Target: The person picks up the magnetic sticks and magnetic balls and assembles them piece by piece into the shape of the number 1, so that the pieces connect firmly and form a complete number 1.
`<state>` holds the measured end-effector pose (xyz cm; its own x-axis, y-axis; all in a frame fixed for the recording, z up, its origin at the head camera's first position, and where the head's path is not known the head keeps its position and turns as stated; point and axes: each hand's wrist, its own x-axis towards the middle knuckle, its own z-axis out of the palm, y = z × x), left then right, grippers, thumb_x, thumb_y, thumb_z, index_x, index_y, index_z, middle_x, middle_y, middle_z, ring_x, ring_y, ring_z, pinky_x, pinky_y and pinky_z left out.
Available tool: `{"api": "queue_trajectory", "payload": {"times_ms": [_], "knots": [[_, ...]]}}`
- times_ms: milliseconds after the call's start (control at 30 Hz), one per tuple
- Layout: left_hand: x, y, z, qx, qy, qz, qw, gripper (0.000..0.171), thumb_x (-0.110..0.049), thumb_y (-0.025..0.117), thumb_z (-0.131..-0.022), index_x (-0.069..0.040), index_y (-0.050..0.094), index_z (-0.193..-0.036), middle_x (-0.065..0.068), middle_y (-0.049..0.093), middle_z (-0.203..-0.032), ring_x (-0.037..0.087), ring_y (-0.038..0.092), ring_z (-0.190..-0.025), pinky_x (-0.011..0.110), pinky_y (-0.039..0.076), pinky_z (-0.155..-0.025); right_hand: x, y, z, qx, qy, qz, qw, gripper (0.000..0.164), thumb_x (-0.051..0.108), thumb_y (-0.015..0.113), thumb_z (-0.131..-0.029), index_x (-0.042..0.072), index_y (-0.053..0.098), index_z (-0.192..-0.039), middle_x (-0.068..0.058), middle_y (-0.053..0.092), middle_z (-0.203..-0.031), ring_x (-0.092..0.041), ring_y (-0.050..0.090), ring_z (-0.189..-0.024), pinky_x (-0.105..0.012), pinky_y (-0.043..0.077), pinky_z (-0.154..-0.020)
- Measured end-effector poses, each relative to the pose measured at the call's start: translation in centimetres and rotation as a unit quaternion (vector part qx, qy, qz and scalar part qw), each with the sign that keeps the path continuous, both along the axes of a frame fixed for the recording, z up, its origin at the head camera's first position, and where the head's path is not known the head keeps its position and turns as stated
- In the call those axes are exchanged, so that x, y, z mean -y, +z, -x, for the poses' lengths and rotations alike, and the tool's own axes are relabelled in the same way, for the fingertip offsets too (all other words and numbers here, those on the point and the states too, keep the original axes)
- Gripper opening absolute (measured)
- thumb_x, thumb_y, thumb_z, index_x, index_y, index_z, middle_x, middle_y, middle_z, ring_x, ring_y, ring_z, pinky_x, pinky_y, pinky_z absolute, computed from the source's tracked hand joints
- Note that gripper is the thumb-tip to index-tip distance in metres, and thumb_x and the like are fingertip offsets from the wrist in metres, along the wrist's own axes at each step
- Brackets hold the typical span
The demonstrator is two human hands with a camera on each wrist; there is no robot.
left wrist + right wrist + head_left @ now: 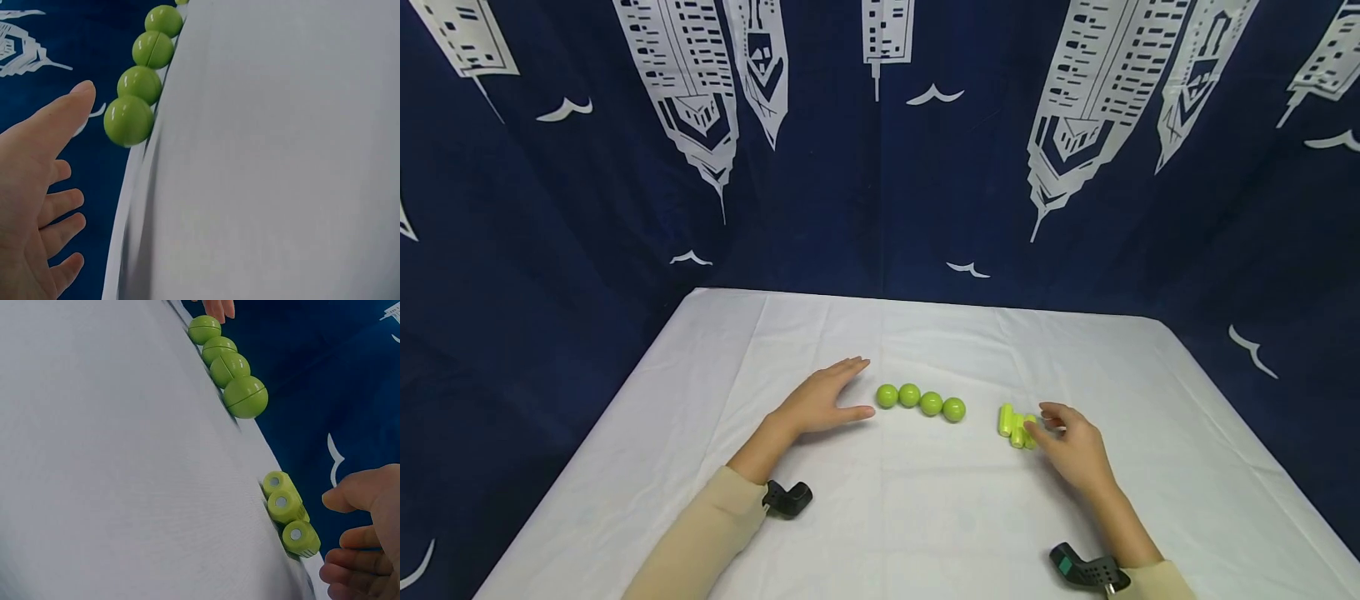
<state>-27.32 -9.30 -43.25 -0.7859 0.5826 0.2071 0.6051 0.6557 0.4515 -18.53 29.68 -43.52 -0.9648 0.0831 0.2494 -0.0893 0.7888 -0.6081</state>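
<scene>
Though green balls (931,404) sit near cylinders (1017,432), table edges (925,306) lie distant.

Dark navy-blue fabric curtain (842,217) hangs behind counter (940,517) covered in white cloth, and along both its sides. Printed on curtain: pale, dark-detailed, upside-down skyscrapers (688,62), tips pointing down; small white bird-like curves (933,92) scattered among and below them. Thin vertical seam (882,208) near middle. Counter's far corners rounded, surface faintly creased. Light soft, fairly even.
</scene>
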Motion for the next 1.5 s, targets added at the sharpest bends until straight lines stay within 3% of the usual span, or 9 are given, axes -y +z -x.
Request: {"api": "queue_trajectory", "payload": {"times_ms": [167, 433, 800, 1300, 1500], "knots": [[-1.5, 0.0, 0.0, 0.0, -0.002, -0.008, 1.0, 0.076, -0.044, 0.071, -0.087, -0.01, 0.041, -0.148, 0.01, 0.042, -0.15, 0.025, 0.038, -0.138, 0.039, 0.03, -0.115, 0.2, -0.1, -0.1, 0.007, -0.02, 0.001, 1.0, 0.043, 0.022, 0.066, -0.093, -0.012, 0.059, -0.119, -0.02, 0.064, -0.1, -0.033, 0.06, -0.091, -0.042, 0.053, -0.075], [-3.8, -0.3, -0.3, 0.014, 0.015, -0.025, 0.9995, 0.063, -0.026, 0.075, -0.086, -0.007, 0.05, -0.141, 0.011, 0.053, -0.14, 0.027, 0.047, -0.131, 0.039, 0.036, -0.112, 0.5, -0.9, -0.2, 0.021, -0.041, -0.002, 0.999, 0.04, 0.017, 0.067, -0.092, -0.013, 0.061, -0.117, -0.015, 0.063, -0.094, -0.026, 0.058, -0.084, -0.029, 0.048, -0.066], [-4.8, -1.1, -0.3, 0.009, 0.012, -0.04, 0.9991, 0.058, -0.025, 0.075, -0.087, -0.005, 0.054, -0.137, 0.013, 0.057, -0.135, 0.029, 0.05, -0.127, 0.04, 0.038, -0.11, 0.6, -1.2, -0.3, 0.014, -0.058, -0.002, 0.998, 0.036, 0.016, 0.066, -0.091, -0.012, 0.063, -0.113, -0.014, 0.064, -0.089, -0.025, 0.057, -0.08, -0.028, 0.047, -0.062], [-5.1, -2.4, -0.5, 0.0, 0.047, -0.111, 0.9927, 0.049, -0.019, 0.076, -0.087, -0.006, 0.06, -0.131, 0.011, 0.062, -0.128, 0.024, 0.058, -0.116, 0.038, 0.047, -0.101, 0.9, -1.2, -0.1, 0.018, -0.071, -0.011, 0.997, 0.033, 0.015, 0.068, -0.089, -0.012, 0.065, -0.108, -0.013, 0.063, -0.083, -0.025, 0.058, -0.075, -0.029, 0.046, -0.06], [-5.1, -2.8, -0.5, 0.002, 0.054, -0.121, 0.9912, 0.045, -0.018, 0.076, -0.087, -0.007, 0.062, -0.128, 0.009, 0.063, -0.125, 0.022, 0.06, -0.114, 0.035, 0.05, -0.097, 0.8, -1.3, -0.1, 0.011, -0.069, -0.026, 0.997, 0.033, 0.015, 0.07, -0.086, -0.013, 0.065, -0.104, -0.012, 0.062, -0.079, -0.024, 0.057, -0.07, -0.03, 0.046, -0.058]]}}
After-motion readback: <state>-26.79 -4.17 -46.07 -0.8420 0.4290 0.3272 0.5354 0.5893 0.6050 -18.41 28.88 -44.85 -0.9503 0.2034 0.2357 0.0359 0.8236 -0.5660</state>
